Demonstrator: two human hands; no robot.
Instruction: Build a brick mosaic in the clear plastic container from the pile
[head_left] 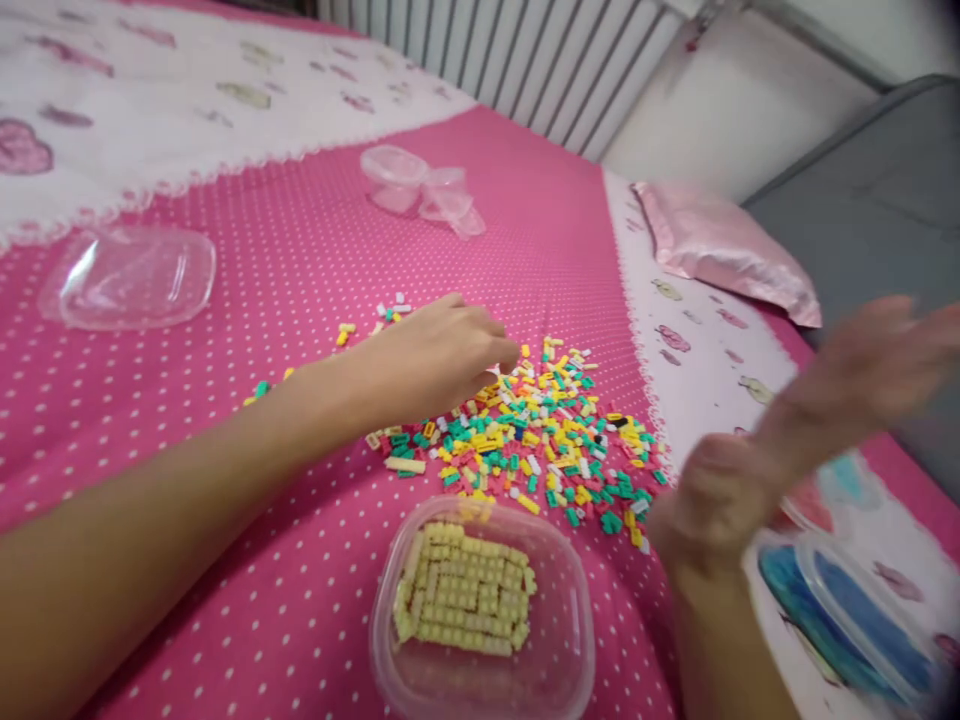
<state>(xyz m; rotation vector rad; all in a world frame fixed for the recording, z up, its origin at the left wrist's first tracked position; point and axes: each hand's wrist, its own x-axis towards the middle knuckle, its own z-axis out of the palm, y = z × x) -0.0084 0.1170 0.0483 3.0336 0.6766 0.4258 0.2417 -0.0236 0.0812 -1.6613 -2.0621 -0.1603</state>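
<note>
My left hand (457, 350) reaches over a spread pile of small toy building bricks (540, 430) in yellow, green, white and red. Its fingers are bent together at the pile's upper left edge; what they hold, if anything, is hidden. At the right, my right hand (780, 450) is raised and blurred, with its fingers stretched out and nothing visible in it. Close in front of me stands a clear plastic container (555, 650). A flat block of joined cream-yellow bricks (465, 590) lies inside it.
A clear lid (135, 280) lies at left on the pink dotted bedsheet (285, 260). Small clear containers (420, 185) sit farther back. At right are containers with blue contents (855, 610), partly behind my right hand, and a pink pillow (727, 250) near the grey headboard.
</note>
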